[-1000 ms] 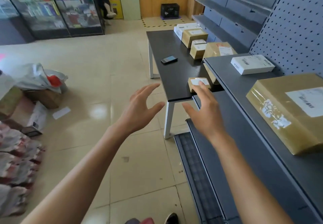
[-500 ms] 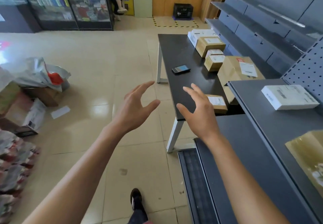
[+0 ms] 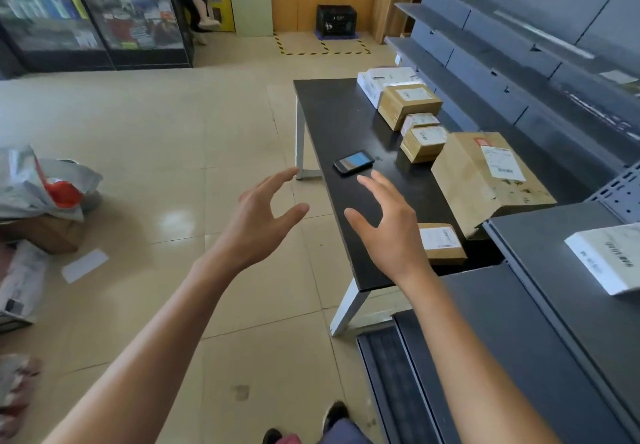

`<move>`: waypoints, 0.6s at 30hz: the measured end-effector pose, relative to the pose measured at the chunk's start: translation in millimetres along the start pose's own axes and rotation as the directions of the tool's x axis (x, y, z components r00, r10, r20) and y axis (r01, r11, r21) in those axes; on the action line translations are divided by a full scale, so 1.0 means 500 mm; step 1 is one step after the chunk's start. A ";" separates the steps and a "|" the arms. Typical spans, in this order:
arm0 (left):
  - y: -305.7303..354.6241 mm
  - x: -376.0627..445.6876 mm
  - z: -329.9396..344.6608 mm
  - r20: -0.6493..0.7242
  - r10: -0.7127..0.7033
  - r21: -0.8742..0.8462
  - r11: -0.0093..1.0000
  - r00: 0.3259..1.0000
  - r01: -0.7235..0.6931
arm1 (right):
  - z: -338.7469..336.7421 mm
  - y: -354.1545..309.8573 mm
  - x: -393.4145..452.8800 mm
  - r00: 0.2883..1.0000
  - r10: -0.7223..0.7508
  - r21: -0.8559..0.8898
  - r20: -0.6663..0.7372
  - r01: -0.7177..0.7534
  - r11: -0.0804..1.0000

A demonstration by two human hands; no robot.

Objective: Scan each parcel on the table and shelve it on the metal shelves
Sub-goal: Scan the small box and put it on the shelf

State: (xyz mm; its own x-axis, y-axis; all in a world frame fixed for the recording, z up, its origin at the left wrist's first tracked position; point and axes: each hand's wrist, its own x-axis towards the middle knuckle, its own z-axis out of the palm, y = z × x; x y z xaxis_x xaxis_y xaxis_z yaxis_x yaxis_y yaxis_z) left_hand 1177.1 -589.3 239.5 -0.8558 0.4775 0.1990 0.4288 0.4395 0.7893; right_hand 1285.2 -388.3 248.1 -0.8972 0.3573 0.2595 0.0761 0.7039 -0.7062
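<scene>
I see both hands empty with fingers spread: left hand (image 3: 258, 225) over the floor, right hand (image 3: 389, 235) above the near end of the tabletop (image 3: 332, 125). Small brown parcel (image 3: 441, 242) lies flat just right of the right hand, label up, long axis running toward lower right. Phone (image 3: 354, 162) lies at frame centre, long axis toward upper right. White box (image 3: 606, 256) rests on the metal shelf (image 3: 554, 235) at right.

Hidden and cut-off parts — parcels and shelves

The right hand (image 3: 391, 232) covers the near end of the small brown parcel (image 3: 441, 242); its label print is too blurred to read. The white parcel (image 3: 604, 256) on the metal shelf (image 3: 540, 308) runs off the right edge — as does the shelf. The large parcel (image 3: 485, 177) hides part of the surface (image 3: 332, 121) behind it.
</scene>
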 end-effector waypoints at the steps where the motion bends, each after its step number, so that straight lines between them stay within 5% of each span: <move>1: -0.009 0.024 0.004 -0.001 0.001 -0.001 1.000 1.000 -0.001 | 0.005 0.008 0.022 1.000 0.002 0.002 -0.001 -0.002 1.000; 18: -0.125 0.362 0.017 -0.030 -0.144 0.061 0.987 0.989 0.146 | 0.113 0.114 0.409 0.989 0.026 0.076 0.147 -0.038 0.996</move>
State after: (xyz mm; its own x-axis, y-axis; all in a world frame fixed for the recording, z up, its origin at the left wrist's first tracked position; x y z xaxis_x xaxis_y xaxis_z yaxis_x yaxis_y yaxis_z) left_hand 997.9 -524.2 221.2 -0.9171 0.3857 0.1005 0.3161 0.5503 0.7728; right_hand 1081.3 -309.8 223.7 -0.9492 0.2814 0.1412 0.0764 0.6410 -0.7637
